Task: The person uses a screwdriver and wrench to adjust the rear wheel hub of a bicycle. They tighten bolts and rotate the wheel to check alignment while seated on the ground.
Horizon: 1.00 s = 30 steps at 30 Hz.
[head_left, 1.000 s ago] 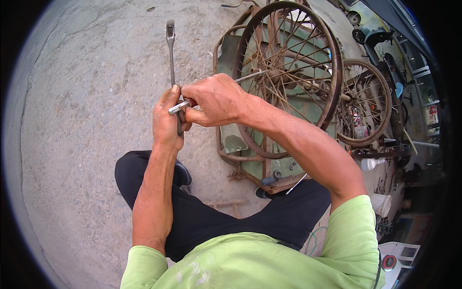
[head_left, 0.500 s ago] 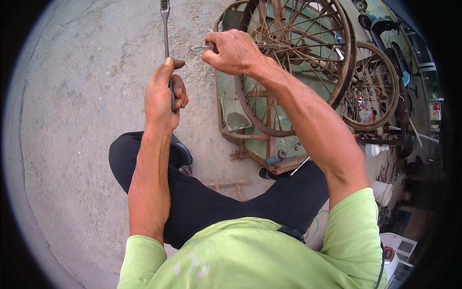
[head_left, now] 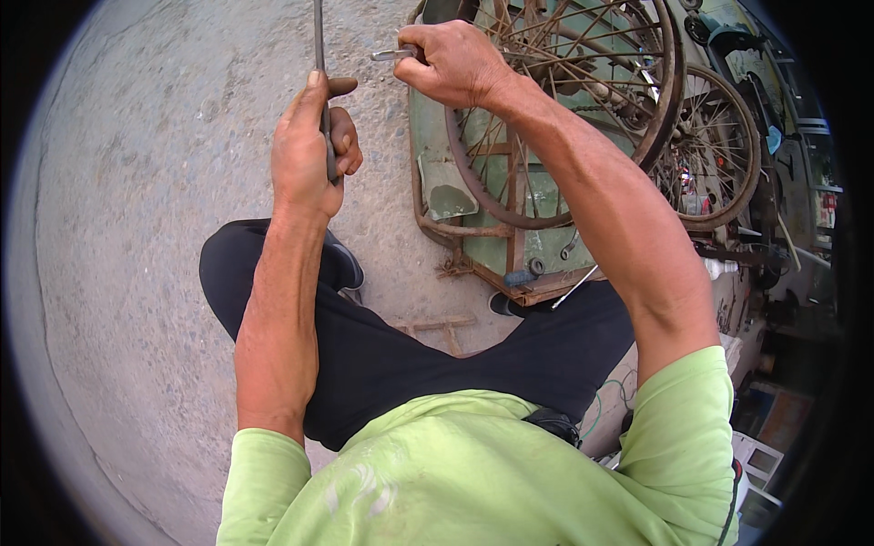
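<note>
My left hand (head_left: 305,155) is closed around the handle of a long, slim metal wrench (head_left: 320,45), held upright with its far end beyond the top of the view. My right hand (head_left: 460,65) makes a fist, level with the upper part of the wrench and apart from it. From that fist a short, shiny metal piece (head_left: 391,55) sticks out to the left; the rest of it is hidden in the fingers. Just beyond the right forearm is a rusty spoked wheel (head_left: 672,91), mounted on an upturned cart with green panels (head_left: 492,166).
A second spoked wheel (head_left: 748,155) stands further right. Small metal rings (head_left: 536,267) and a thin rod (head_left: 575,287) lie at the cart's near corner. A wooden piece (head_left: 437,323) rests on the ground between my legs. Rough concrete (head_left: 146,227) spreads to the left.
Both hands sit higher in the view, and the wrench's head has passed out of the top edge. The right fist is slightly further right. Both grips look the same.
</note>
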Tool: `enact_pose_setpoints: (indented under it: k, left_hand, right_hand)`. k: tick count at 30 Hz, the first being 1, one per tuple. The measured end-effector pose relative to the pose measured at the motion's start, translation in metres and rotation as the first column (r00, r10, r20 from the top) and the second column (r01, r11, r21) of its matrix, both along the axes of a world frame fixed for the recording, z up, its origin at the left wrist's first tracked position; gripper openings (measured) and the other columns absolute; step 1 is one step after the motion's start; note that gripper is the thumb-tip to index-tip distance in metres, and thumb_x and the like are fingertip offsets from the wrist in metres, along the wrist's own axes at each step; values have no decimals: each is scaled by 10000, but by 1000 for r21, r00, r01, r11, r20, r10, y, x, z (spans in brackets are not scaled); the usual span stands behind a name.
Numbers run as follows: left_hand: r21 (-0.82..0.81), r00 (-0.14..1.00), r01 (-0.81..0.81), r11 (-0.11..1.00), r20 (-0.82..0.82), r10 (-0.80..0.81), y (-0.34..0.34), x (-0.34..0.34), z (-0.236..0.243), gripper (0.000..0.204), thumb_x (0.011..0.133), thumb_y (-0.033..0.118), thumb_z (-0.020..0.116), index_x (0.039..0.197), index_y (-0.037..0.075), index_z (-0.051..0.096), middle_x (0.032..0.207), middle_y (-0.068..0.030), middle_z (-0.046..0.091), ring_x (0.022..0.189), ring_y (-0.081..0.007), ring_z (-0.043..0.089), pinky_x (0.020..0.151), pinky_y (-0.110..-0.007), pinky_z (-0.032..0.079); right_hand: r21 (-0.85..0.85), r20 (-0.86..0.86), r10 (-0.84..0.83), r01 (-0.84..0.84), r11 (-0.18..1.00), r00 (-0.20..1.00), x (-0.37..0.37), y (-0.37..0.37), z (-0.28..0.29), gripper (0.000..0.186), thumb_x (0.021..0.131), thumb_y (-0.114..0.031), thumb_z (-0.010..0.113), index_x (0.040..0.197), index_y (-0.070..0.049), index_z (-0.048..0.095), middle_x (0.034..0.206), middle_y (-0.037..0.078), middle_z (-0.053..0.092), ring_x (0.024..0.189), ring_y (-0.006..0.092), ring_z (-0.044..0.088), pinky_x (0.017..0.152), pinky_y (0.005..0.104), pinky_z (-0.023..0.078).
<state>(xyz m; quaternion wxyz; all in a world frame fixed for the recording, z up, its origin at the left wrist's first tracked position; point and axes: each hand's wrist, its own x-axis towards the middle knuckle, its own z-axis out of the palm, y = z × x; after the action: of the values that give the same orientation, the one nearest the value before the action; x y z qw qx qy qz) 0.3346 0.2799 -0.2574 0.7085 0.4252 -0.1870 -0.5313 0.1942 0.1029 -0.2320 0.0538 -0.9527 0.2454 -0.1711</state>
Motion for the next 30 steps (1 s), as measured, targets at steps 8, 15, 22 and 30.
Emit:
enact_pose_setpoints:
  k: [8, 15, 22, 30]
  left_hand:
    - [7, 998, 35, 999, 46, -35, 6, -5, 2, 488, 1111, 435, 456, 1188, -24, 604, 551, 32, 390, 408, -78, 316, 426, -260, 297]
    - [-39, 997, -55, 998, 43, 57, 14, -23, 3, 478, 1113, 430, 461, 1167, -22, 606, 541, 26, 399, 401, -73, 319, 401, -250, 286]
    - [56, 944, 26, 998, 326, -43, 22, -36, 5, 437, 1090, 404, 538, 1112, -18, 651, 549, 18, 446, 416, -67, 359, 397, -252, 300]
    - [15, 938, -120, 993, 329, 108, 20, -37, -4, 438, 1078, 415, 566, 1112, -14, 646, 542, 28, 435, 413, -64, 359, 396, -243, 296]
  right_hand:
    - [21, -56, -37, 39, 999, 998, -2, 1, 8, 322, 870, -359, 567, 796, -61, 663, 652, 166, 655, 573, 305, 642, 565, 456, 526]
    - [-2, -42, -26, 26, 1000, 999, -2, 0, 7, 337, 879, -349, 578, 912, -32, 685, 734, 214, 671, 687, 402, 675, 645, 494, 543]
    - [66, -72, -40, 44, 997, 997, 0, 4, 14, 346, 863, -317, 627, 1033, -28, 713, 813, 237, 689, 790, 443, 685, 703, 496, 549]
    - [42, -37, 3, -2, 999, 999, 1, 3, 12, 329, 863, -311, 620, 984, -11, 679, 795, 248, 674, 796, 460, 670, 712, 516, 539]
